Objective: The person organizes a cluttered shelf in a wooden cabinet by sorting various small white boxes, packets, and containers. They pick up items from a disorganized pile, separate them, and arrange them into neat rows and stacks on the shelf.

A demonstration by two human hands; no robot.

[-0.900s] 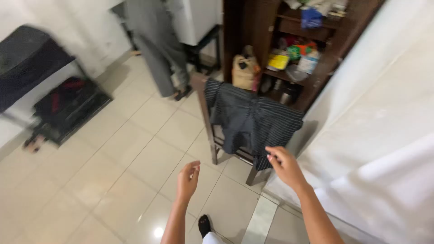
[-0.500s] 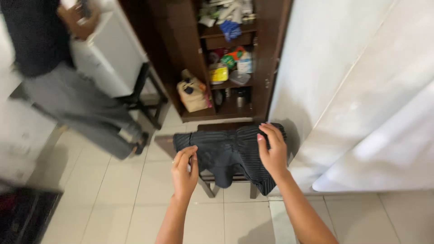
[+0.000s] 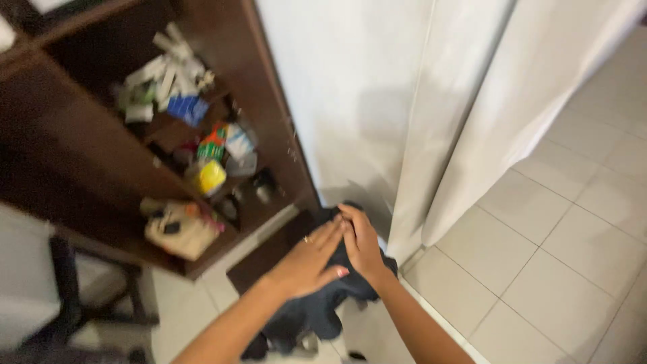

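Note:
A dark striped garment (image 3: pixel 317 307) is bunched on a dark wooden chair (image 3: pixel 259 259) below me, part of it hanging down. My left hand (image 3: pixel 306 263) lies flat on top of the cloth with its fingers together; a ring shows on one finger. My right hand (image 3: pixel 362 246) grips the cloth at its right edge, fingertips touching the left hand's fingers. Most of the chair is hidden under the garment and my arms.
A dark wooden shelf unit (image 3: pixel 87 162) stands at left, its shelves crowded with packets, bottles and a tan bag (image 3: pixel 178 229). A white wall and door panels (image 3: pixel 431 108) rise directly behind the chair. Pale floor tiles (image 3: pixel 559 236) spread to the right.
The view has swung right and closer; the other person is out of sight. My hands have come together on the garment, which is now bunched instead of spread over the chair.

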